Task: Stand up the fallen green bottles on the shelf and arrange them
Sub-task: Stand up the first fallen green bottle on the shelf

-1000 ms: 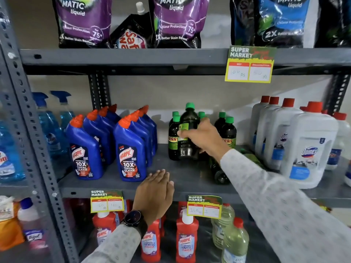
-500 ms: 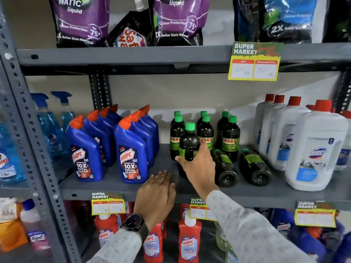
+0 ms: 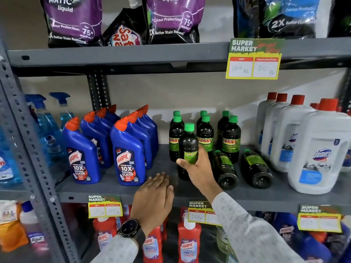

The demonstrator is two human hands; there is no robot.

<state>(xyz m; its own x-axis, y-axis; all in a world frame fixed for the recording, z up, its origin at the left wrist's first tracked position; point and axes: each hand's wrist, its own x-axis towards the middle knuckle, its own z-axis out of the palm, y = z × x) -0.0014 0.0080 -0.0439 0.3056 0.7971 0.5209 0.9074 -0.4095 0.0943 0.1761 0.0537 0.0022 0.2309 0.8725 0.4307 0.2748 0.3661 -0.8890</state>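
Green bottle [image 3: 188, 149] upright in my right grip [image 3: 197, 168], two fallen bottles [image 3: 225, 169] beside it, left grip [image 3: 153, 194] released, flat on shelf [image 3: 247, 194].

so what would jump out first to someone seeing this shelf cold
Probably the right hand gripping an upright green-capped dark bottle at the middle shelf's front, with two fallen bottles lying just to its right. Next, the bright blue Harpic bottles on the left and big white jugs on the right. The left hand rests flat on the shelf edge.
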